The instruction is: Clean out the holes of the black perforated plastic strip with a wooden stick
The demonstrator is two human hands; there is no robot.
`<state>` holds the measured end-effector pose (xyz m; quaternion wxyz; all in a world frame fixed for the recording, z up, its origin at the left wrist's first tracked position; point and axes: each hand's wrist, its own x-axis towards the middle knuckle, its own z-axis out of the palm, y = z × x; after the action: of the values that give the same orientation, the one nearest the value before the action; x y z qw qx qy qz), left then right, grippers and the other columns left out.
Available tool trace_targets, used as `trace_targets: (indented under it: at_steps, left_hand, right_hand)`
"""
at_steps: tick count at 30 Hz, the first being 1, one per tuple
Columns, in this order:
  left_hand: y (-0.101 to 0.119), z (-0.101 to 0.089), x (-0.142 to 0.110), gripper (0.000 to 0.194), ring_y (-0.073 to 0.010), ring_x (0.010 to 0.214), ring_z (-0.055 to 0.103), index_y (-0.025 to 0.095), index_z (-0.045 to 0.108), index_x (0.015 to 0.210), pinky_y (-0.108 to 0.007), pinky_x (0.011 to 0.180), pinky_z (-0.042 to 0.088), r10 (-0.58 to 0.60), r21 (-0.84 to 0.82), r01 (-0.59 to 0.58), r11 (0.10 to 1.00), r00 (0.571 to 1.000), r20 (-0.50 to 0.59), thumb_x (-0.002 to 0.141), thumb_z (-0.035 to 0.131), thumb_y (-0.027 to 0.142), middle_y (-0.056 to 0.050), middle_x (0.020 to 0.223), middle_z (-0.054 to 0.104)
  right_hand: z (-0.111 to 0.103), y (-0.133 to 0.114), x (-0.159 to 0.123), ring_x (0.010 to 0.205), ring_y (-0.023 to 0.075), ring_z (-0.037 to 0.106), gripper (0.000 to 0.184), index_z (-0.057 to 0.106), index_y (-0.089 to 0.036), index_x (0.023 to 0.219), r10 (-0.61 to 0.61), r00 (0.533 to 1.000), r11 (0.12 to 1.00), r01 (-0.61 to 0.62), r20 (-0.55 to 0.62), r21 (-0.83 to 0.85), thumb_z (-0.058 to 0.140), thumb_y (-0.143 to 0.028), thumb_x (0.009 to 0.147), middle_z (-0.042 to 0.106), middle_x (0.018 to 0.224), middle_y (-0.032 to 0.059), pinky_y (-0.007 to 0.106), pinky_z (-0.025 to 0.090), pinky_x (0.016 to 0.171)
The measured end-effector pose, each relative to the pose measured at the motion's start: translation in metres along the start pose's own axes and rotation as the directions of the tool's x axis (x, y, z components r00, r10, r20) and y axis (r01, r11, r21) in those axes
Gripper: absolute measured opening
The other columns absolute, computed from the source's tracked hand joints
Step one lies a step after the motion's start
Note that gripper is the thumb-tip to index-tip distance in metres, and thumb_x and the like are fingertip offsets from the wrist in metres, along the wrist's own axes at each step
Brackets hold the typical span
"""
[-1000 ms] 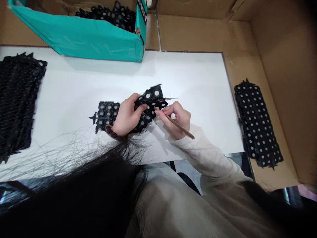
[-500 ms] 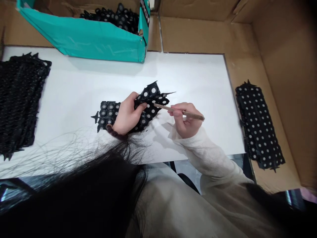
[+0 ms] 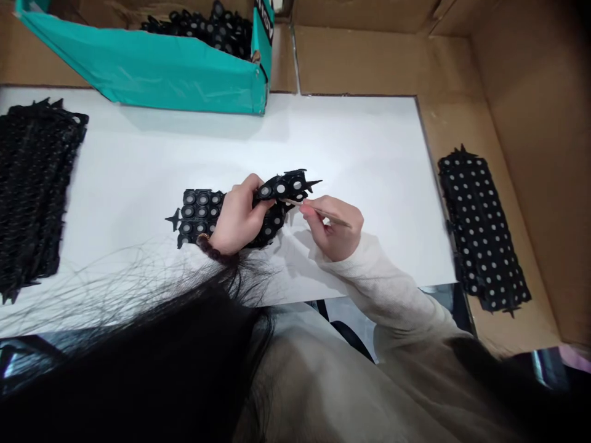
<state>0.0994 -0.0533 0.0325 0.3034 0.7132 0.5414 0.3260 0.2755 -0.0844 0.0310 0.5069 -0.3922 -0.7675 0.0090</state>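
A black sheet of round, pale-centred rubber pieces lies on the white work surface, its right part bent up and folded. My left hand is closed on the sheet near its middle, the thumb pressing by the fold. In my right hand is a thin wooden stick, pinched between thumb and fingers. The stick's tip reaches into the fold of the sheet, where its exact contact is hidden.
A teal box of loose black round pieces stands at the back left. Stacked black sheets lie on the left. Another dotted black stack rests on cardboard at the right, beside a tall cardboard wall.
My right hand and the stick have moved left, closer to the sheet, and the tip has entered the fold. The sheet's right end has bent over and flattened somewhat.
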Motion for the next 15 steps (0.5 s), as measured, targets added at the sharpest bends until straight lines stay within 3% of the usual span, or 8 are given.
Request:
trace_targets:
  at_steps: [5, 9, 15]
  left_hand:
    - [0.000, -0.006, 0.000, 0.013, -0.0134, 0.063, 0.047, 0.020, 0.043, 0.074, -0.028, 0.060, 0.036, -0.017, -0.032, 0.016, 0.999, 0.999, -0.040, 0.077, 0.056, 0.019, 0.003, 0.065, 0.047]
    - [-0.001, -0.015, 0.001, 0.014, -0.0148, 0.068, 0.050, 0.020, 0.046, 0.081, -0.029, 0.066, 0.041, -0.143, 0.001, 0.144, 0.990, 0.987, -0.068, 0.079, 0.058, 0.029, 0.002, 0.070, 0.052]
    - [-0.004, -0.019, 0.002, 0.018, -0.0172, 0.077, 0.054, 0.020, 0.050, 0.083, -0.030, 0.073, 0.045, -0.127, -0.158, 0.135, 0.978, 0.990, 0.057, 0.080, 0.057, 0.035, -0.002, 0.078, 0.057]
  right_hand:
    - [0.004, 0.001, -0.005, 0.056, 0.0088, 0.054, 0.009, 0.060, -0.017, 0.082, -0.026, 1.000, 1.000, 0.026, -0.016, 0.008, 0.054, -0.019, 0.087, 0.058, 0.061, -0.0017, 0.023, 0.044, 0.050]
    - [0.005, 0.005, -0.005, 0.058, 0.0093, 0.055, 0.005, 0.060, -0.015, 0.089, -0.152, 0.986, 0.988, 0.153, -0.075, 0.010, 0.057, -0.016, 0.085, 0.060, 0.064, -0.0003, 0.023, 0.044, 0.051]
    - [-0.002, 0.003, -0.002, 0.055, 0.0095, 0.054, 0.008, 0.056, -0.015, 0.094, -0.279, 0.960, 0.958, 0.277, -0.022, -0.079, 0.053, -0.019, 0.088, 0.059, 0.062, -0.0007, 0.023, 0.043, 0.049]
